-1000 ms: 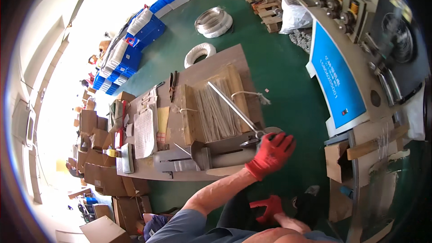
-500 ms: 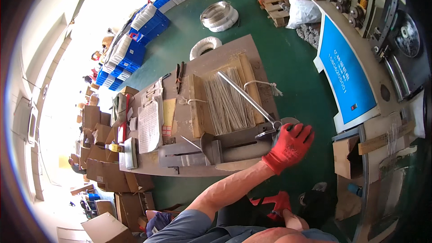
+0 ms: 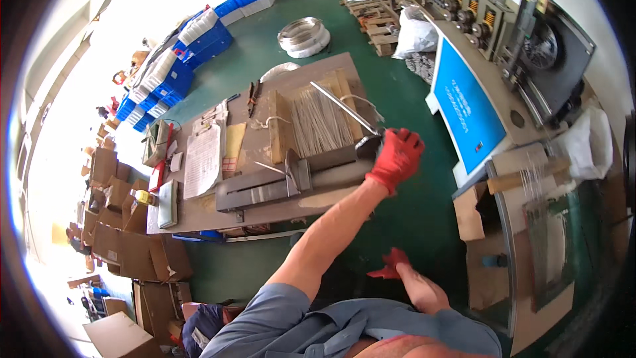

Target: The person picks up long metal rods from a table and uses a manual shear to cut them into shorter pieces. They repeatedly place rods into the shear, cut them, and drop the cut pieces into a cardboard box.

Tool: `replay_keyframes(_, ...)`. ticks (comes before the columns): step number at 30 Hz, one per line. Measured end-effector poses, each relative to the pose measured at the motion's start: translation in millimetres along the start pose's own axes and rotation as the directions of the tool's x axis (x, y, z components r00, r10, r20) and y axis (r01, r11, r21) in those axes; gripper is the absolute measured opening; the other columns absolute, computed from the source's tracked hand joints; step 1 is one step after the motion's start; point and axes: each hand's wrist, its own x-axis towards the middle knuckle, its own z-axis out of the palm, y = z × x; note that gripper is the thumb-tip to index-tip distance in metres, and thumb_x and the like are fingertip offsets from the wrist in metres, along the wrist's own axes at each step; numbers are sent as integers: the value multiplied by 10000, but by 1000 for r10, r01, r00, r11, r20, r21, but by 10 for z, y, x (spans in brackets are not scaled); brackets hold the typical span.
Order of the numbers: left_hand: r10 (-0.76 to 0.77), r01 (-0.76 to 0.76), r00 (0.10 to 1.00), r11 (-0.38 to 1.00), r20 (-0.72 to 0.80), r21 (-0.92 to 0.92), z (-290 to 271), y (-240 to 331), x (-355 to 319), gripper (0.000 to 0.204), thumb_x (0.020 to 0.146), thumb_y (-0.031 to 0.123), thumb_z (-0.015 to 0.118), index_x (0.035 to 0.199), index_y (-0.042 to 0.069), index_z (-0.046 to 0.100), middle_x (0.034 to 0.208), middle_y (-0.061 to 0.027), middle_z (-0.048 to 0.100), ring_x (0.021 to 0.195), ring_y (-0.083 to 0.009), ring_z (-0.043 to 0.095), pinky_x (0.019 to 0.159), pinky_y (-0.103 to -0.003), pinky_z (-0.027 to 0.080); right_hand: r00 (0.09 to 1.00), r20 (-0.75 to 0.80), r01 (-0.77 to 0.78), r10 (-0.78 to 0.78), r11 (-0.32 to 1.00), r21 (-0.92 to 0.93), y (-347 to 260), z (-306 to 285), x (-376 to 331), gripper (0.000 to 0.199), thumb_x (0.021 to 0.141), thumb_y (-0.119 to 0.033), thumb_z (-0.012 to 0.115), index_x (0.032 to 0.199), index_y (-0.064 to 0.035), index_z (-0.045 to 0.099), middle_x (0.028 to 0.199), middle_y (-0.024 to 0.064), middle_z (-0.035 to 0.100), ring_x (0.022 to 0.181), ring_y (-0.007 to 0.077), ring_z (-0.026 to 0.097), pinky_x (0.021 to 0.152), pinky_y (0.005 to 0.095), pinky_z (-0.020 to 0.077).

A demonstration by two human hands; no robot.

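My left hand (image 3: 399,160), in a red glove, is at the right end of a long metal jig (image 3: 324,171) on the workbench. Its fingers are curled beside the lower end of a long silver rod (image 3: 344,107); what lies inside them is hidden. The rod slants over a wooden-sided tray (image 3: 277,119) of many thin straight wires (image 3: 319,119). Between hand and tray is a dark round disc (image 3: 366,146). My right hand (image 3: 391,265), also red-gloved, hangs low in front of my body with fingers spread, holding nothing.
Pliers (image 3: 253,98), a written paper sheet (image 3: 203,162) and a pale case (image 3: 168,204) lie on the bench (image 3: 248,221). A blue-fronted machine (image 3: 460,109) stands right. Cardboard boxes (image 3: 132,252) crowd the left; a wire coil (image 3: 303,37) sits on the floor beyond.
The whole view has shifted, and the bench appears further left and higher. My left hand stays at the rod's lower end. My right hand has come forward, away from my body, fingers spread.
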Motion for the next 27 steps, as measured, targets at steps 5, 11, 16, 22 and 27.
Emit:
replay_keyframes(5,30,-32,999,943,11,332,21,-28,4,175,714,286,600,864,209,646,968,-33,620,939,-256,564,699,-432,380,879,-329,330,-345,938,-103,-1179,-661,-1200,492,828,-378,669,1173,-36,593,1083,218,656,1036,396,614,852,448,505)
replay_keyframes(11,-9,0,989,998,148,61,-172,81,140,316,667,313,686,954,181,661,1033,-39,623,1023,-293,559,802,-460,426,497,-610,582,-617,759,-293,-1204,-1155,-2182,439,830,-300,681,1183,-52,597,1055,192,670,959,372,644,809,452,523)
replay_keyframes(16,-6,-14,991,989,130,148,-156,62,104,349,738,354,694,1041,182,665,1172,-37,614,1097,-299,542,831,-487,410,355,-550,441,-756,654,-615,-1203,-1765,-2888,481,847,-297,669,1259,-76,555,1130,137,638,991,326,622,861,432,512)
replay_keyframes(22,-18,-5,988,988,152,153,-200,160,118,380,735,354,698,1073,185,667,1178,-33,622,1093,-303,553,821,-470,429,242,-436,300,-867,495,-816,-1159,-2591,-3235,521,852,-292,659,1304,-74,520,1228,135,583,1104,306,572,957,429,464)
replay_keyframes(27,-29,5,988,988,150,157,-175,109,92,372,748,357,672,1077,185,666,1180,-28,626,1089,-299,553,820,-469,433,196,-275,214,-941,315,-925,-1369,-3149,-3243,539,850,-323,657,1314,-88,514,1264,131,568,1182,313,541,1002,439,439)
